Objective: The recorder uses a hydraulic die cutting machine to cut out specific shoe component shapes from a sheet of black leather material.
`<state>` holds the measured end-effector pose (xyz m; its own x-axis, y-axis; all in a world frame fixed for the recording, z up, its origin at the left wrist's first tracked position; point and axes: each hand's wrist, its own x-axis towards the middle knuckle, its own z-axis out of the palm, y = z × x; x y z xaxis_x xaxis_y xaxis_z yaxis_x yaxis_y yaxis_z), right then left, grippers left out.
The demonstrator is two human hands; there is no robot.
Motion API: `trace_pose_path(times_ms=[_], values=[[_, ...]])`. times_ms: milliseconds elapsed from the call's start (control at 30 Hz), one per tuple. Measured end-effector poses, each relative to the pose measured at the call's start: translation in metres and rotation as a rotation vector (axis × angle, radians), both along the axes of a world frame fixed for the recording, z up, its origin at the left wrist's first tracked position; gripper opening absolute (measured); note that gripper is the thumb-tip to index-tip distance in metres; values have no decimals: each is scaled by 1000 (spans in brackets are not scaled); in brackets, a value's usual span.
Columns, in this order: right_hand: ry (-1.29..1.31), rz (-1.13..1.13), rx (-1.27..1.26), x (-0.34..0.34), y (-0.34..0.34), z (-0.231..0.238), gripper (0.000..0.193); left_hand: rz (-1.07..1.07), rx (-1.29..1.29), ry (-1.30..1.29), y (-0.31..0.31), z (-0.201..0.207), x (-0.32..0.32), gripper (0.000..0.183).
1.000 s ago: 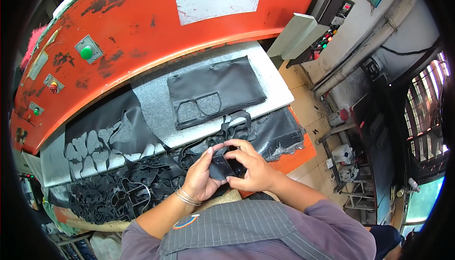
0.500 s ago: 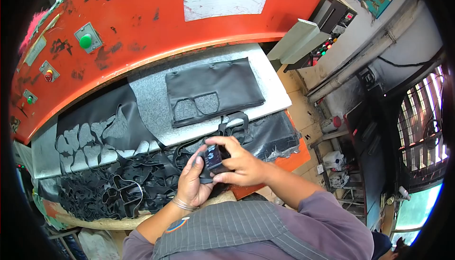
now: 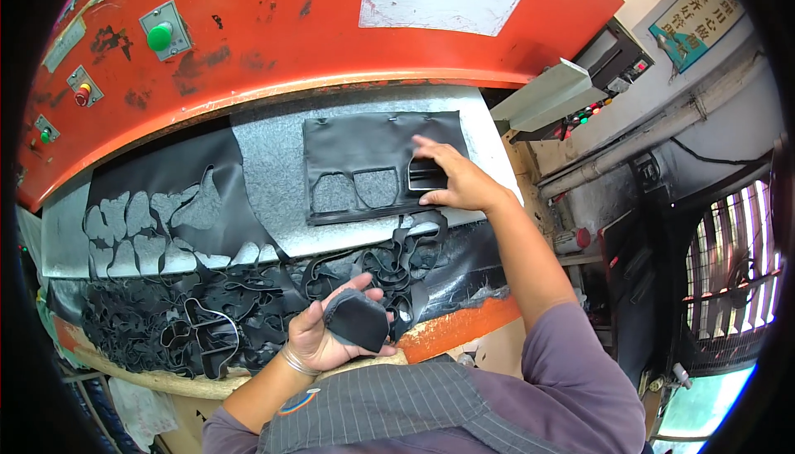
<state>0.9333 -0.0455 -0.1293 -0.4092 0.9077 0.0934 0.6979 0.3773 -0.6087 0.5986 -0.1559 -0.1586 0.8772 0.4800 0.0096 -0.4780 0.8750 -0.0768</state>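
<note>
My left hand (image 3: 319,331), palm up near my apron, holds a cut black leather-like piece (image 3: 358,321) with rounded corners, perhaps a small stack. My right hand (image 3: 464,179) is on a steel-edged cutting die (image 3: 426,176), thumb at its near edge and slightly blurred fingers at its far edge. The die stands on a folded black sheet (image 3: 373,144), beside two cut-out holes that show the grey board (image 3: 269,152) underneath. Its far side is partly hidden by my fingers.
An orange press (image 3: 273,32) with a green button (image 3: 159,37) spans the back. Another cut-up black sheet (image 3: 166,164) lies left. Black scraps (image 3: 124,321) pile along the front, with a second curved cutting die (image 3: 211,334) on them. A control box (image 3: 609,73) stands back right.
My right hand has carried the cutting die from beside my left hand out to the black sheet, right of the holes. The left hand keeps the cut piece, now more exposed.
</note>
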Motion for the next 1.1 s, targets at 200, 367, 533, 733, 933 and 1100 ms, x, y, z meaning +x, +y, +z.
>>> trace_pose_path(times_ms=[200,367,533,733,933,1100], values=[[38,-215,39,16,-2,-30,87,-135,14,-43,7,-6,1,91],[28,-186,58,15,4,-29,87,-174,19,22,11,-9,2,91],[-28,-195,98,16,5,-30,86,-214,88,26,18,-13,2,89],[338,-433,147,54,-14,-19,108,-201,111,92,20,-15,9,87],[713,-858,283,84,-99,-20,69,-184,117,143,16,-12,14,88],[352,-534,159,44,-86,0,71,-145,51,129,8,-16,20,88]])
